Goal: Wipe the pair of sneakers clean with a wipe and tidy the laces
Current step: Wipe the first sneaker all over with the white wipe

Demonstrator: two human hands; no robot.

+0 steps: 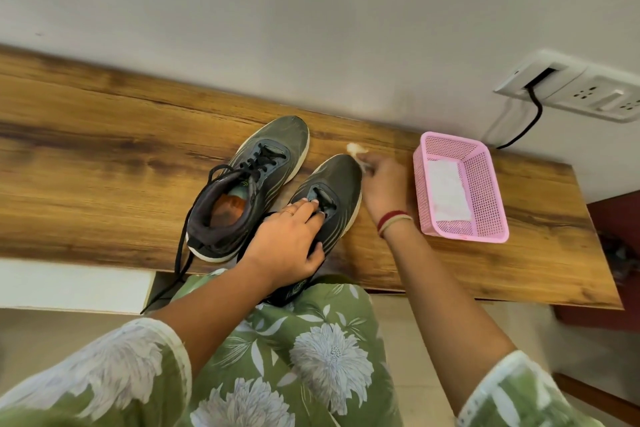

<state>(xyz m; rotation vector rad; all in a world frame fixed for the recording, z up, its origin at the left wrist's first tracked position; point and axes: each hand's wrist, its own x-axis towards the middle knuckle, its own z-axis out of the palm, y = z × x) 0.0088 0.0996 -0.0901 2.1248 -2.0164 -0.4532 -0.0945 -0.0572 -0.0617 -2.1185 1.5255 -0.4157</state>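
Two dark grey sneakers with white soles stand side by side on the wooden shelf (104, 135), toes toward the wall. The left sneaker (249, 184) has loose black laces (180, 253) hanging over the shelf's front edge. My left hand (287, 239) presses down on the tongue and collar of the right sneaker (337, 184), gripping it. My right hand (381, 184) is beside that shoe's toe, pinching a crumpled white wipe (356, 149) against the toe's right side.
A pink plastic basket (485, 184) with a white wipe lying flat inside stands to the right of my right hand. A wall socket panel (581, 90) with a black cable sits above it. The white wall runs close behind the shelf.
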